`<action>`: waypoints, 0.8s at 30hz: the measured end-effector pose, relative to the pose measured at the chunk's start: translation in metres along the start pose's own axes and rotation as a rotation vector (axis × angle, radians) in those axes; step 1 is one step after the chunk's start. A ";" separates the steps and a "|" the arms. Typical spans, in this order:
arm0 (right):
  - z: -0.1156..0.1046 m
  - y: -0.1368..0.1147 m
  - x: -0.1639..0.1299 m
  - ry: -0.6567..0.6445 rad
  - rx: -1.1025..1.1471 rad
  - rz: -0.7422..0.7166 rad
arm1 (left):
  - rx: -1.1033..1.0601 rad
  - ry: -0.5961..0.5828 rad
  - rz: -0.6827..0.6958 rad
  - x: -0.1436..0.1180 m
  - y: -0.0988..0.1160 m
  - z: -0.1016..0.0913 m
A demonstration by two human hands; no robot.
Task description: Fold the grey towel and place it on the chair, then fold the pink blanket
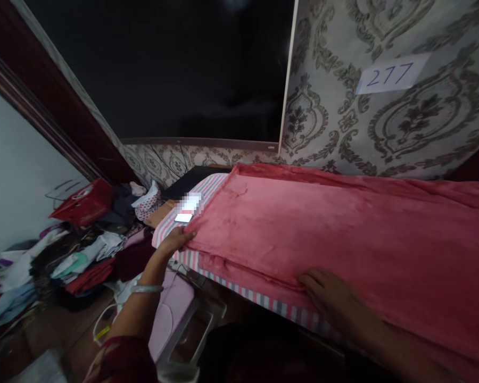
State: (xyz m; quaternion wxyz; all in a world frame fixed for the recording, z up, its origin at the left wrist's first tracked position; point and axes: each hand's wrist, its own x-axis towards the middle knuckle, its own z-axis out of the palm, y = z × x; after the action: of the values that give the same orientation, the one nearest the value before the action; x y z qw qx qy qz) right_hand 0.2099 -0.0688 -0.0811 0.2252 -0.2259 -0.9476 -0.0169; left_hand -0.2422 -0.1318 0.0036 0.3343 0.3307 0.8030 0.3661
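A pink-red plush blanket, folded into a long rectangle, lies over a long surface with a striped cloth beneath it. My left hand is at the blanket's near left corner, its thumb on top and its other fingers partly hidden, closed on the edge. Farther right, my right hand is at the near long edge, fingers together on a ridge of the plush fabric; its thumb is hidden. A lit phone, partly blurred out, lies on the striped cloth just beyond my left hand.
A large dark television hangs on the patterned wall, beside a paper marked 277. Heaped clothes and a red bag are at the left. A pink and white plastic stool stands below my left arm.
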 end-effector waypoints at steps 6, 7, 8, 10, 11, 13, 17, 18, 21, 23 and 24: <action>0.001 0.002 0.007 0.092 -0.042 -0.046 | -0.025 -0.184 0.134 0.012 0.011 -0.011; 0.000 0.002 0.007 0.129 -0.051 -0.063 | -0.026 -0.163 0.124 0.016 0.015 -0.012; -0.002 0.002 0.008 0.165 -0.062 -0.079 | -0.019 -0.138 0.109 0.021 0.018 -0.012; -0.003 0.004 0.006 0.241 -0.088 -0.104 | 0.002 -0.135 0.097 0.031 0.026 -0.011; -0.003 0.005 0.004 0.278 -0.103 -0.115 | 0.005 -0.159 0.104 0.035 0.029 -0.009; 0.001 0.007 -0.003 0.348 -0.129 -0.132 | -0.008 -0.211 0.124 0.042 0.033 -0.005; 0.021 0.011 -0.018 0.323 -0.091 -0.121 | -0.069 -0.160 0.101 0.040 0.031 0.001; 0.025 0.012 -0.021 0.299 -0.072 -0.114 | -0.084 -0.140 0.094 0.037 0.029 0.001; 0.034 0.013 -0.024 0.275 -0.043 -0.111 | -0.131 -0.129 0.068 0.022 0.022 -0.002; 0.032 0.014 -0.022 0.285 -0.042 -0.113 | -0.148 -0.144 0.039 0.014 0.021 -0.006; 0.029 0.015 -0.019 0.283 -0.033 -0.117 | -0.152 -0.133 0.029 0.011 0.021 -0.007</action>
State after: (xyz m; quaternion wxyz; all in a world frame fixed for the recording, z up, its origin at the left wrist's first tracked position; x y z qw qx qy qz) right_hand 0.2191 -0.0595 -0.1160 0.3512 -0.1692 -0.9176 -0.0773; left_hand -0.2478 -0.1145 0.0212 0.4056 0.3398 0.7440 0.4081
